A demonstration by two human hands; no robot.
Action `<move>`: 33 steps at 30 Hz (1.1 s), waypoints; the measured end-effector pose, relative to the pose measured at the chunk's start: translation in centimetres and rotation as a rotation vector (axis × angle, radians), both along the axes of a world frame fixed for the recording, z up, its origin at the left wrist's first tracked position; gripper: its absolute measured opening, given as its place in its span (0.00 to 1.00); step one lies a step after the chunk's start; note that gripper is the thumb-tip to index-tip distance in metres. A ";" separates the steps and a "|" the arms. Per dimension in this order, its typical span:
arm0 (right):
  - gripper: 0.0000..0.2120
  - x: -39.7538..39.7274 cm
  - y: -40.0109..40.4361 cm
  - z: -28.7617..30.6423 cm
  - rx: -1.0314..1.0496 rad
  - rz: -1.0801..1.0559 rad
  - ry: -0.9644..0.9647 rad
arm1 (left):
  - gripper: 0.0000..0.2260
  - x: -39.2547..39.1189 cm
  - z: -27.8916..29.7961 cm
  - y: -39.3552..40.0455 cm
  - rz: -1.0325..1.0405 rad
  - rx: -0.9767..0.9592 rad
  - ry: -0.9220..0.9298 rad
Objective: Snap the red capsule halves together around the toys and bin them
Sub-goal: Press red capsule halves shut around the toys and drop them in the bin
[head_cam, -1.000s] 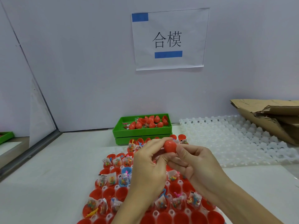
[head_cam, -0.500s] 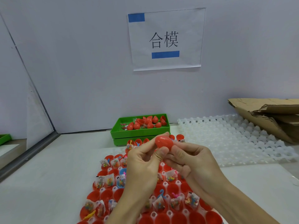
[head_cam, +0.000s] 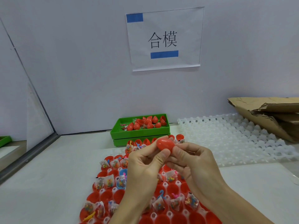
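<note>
the glossy red egg-shaped plastic capsule (head_cam: 165,144) is held in the air between both hands, above the far end of the tray of open red capsule halves (head_cam: 161,206), and it looks closed, though i cannot see the seam well enough to be sure it is snapped all around. my left hand (head_cam: 146,165) pinches it with thumb and forefinger from the near side, and my right hand (head_cam: 192,160) pinches it from the right, with the other fingers curled below. to do this step well, i think i should squeeze along the long axis of the capsule, not on its sides, and turn it a little to check that no corner of a small clear toy bag is caught in the joint. then one hand alone can carry it to the green plastic bin (head_cam: 140,131) at the wall, where finished red capsules (head_cam: 146,122) already lie. many halves on the tray hold small bags of colourful toys (head_cam: 110,182). the white plastic grid tray (head_cam: 234,139) and the torn brown cardboard (head_cam: 268,113) are to the right, well apart from the bin.
</note>
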State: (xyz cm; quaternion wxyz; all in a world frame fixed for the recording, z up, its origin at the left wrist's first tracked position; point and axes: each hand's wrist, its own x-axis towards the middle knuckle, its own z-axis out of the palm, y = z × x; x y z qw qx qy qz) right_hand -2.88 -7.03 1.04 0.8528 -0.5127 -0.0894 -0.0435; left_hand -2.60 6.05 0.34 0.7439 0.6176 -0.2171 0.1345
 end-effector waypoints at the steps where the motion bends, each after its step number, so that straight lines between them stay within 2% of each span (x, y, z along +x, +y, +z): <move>1: 0.03 0.0 0.0 -0.1 -0.019 -0.017 -0.013 | 0.10 -0.1 0.0 0.0 0.046 0.048 -0.031; 7: 0.03 0.1 -0.1 -0.2 -0.142 -0.086 -0.082 | 0.11 -0.5 0.2 -0.2 0.166 0.189 -0.153; 10: 0.11 0.1 -0.1 -0.2 -0.240 -0.102 -0.109 | 0.11 -0.4 0.3 -0.1 0.228 0.269 -0.210; 13: 0.07 0.1 -0.3 0.2 -0.216 -0.016 -0.103 | 0.11 0.0 -0.1 0.1 0.341 0.378 -0.303; 16: 0.16 0.1 -0.5 0.4 -0.235 0.083 -0.132 | 0.13 0.5 -0.4 0.2 0.487 0.515 -0.423; 21: 0.11 0.2 -0.3 -0.1 -0.307 0.009 -0.174 | 0.18 0.6 -0.9 -0.1 0.565 0.662 -0.565; 23: 0.09 0.4 -0.4 -0.4 -0.322 -0.019 -0.175 | 0.21 0.5 -0.6 0.1 0.487 0.590 -0.473; 27: 0.09 0.5 -1.1 -0.2 -0.321 0.009 -0.196 | 0.29 0.1 0.2 0.6 -0.069 0.229 0.012; 29: 0.11 0.4 -1.2 0.0 -0.369 0.000 -0.235 | 0.27 0.1 0.3 0.4 -0.099 0.169 0.089; 31: 0.14 0.2 -1.0 0.0 -0.442 -0.043 -0.266 | 0.20 0.1 0.3 -0.1 -0.004 0.177 0.059; 33: 0.14 0.1 -0.8 -0.1 -0.490 -0.091 -0.269 | 0.19 0.1 0.0 -0.4 0.056 0.189 0.045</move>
